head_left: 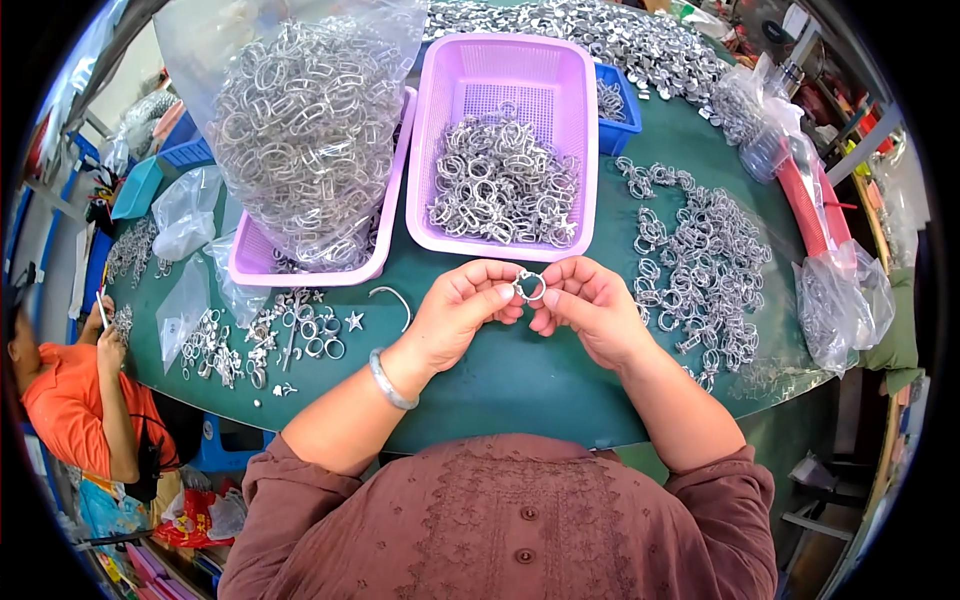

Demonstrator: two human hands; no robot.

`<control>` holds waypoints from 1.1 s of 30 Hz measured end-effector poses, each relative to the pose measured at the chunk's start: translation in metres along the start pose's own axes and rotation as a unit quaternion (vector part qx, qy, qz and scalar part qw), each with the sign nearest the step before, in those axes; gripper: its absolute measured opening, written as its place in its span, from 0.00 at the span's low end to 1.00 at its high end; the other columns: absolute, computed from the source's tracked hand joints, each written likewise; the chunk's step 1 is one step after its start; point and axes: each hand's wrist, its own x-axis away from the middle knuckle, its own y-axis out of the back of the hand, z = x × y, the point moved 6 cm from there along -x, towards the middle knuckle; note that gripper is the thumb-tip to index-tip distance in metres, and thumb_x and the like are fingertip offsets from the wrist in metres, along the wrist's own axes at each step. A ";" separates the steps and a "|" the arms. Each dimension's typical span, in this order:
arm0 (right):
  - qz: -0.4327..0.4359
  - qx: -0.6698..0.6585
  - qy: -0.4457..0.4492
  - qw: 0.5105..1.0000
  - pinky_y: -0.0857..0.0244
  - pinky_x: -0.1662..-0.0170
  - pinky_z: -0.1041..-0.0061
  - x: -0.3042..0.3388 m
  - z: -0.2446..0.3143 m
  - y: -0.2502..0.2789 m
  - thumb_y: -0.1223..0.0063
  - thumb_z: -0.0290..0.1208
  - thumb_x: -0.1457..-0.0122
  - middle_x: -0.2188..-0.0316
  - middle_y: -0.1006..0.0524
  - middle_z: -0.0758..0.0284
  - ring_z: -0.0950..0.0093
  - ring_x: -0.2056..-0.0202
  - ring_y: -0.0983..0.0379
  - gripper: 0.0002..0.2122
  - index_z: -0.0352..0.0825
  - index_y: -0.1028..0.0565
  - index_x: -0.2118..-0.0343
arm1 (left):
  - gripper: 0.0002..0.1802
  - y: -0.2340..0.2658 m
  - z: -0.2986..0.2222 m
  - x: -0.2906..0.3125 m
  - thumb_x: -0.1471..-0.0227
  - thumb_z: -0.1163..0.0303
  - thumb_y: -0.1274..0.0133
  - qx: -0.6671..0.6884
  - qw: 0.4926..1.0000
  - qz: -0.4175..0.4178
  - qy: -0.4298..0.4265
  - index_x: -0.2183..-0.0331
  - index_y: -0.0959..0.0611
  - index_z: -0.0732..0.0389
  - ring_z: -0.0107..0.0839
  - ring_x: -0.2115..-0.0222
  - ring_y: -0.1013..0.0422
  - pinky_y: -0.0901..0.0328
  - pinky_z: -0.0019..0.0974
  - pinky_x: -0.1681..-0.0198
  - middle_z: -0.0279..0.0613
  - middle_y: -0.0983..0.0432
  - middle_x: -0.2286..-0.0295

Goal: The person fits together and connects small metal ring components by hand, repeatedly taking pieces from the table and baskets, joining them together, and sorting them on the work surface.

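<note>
Between my two hands is a small silvery ring [530, 286], held up over the green table just in front of a lilac basket. My left hand [462, 310] pinches its left side between thumb and fingers. On its right side, the thumb and fingers of my right hand [592, 310] are closed on the same ring. Many similar rings [505, 180] lie heaped in the lilac basket [424, 190]. To the right, a loose spread of metal rings [710, 270] covers part of the table.
A clear bag [310, 130] full of rings stands in a second lilac basket [300, 278]. Assorted rings and a star piece [354, 321] lie at left near a curved metal band [400, 300]. A blue bin [617, 125] sits behind. At far left is a person in orange [75, 400].
</note>
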 end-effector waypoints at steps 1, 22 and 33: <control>-0.004 -0.005 -0.005 1.000 0.34 0.72 0.80 0.000 -0.001 0.001 0.52 0.21 0.47 0.72 0.27 0.63 0.76 0.75 0.28 0.08 0.27 0.34 0.65 | 0.12 0.000 0.000 0.000 0.48 0.70 0.54 0.000 1.000 0.000 0.000 0.60 0.27 0.63 0.24 0.71 0.31 0.34 0.28 0.65 0.38 0.27 0.70; -0.008 -0.010 -0.034 0.999 0.34 0.73 0.80 0.001 -0.004 0.000 0.51 0.23 0.47 0.74 0.27 0.63 0.76 0.76 0.28 0.07 0.29 0.34 0.67 | 0.12 0.003 0.004 0.000 0.46 0.68 0.55 0.017 0.999 0.005 0.027 0.61 0.27 0.62 0.25 0.73 0.31 0.35 0.28 0.66 0.37 0.27 0.73; 0.004 0.006 -0.035 0.999 0.35 0.73 0.81 -0.003 -0.004 -0.001 0.49 0.23 0.48 0.76 0.27 0.65 0.77 0.76 0.29 0.07 0.29 0.33 0.69 | 0.11 0.006 0.006 -0.004 0.45 0.67 0.57 0.023 0.999 0.009 0.032 0.62 0.26 0.62 0.24 0.73 0.32 0.35 0.28 0.67 0.35 0.28 0.73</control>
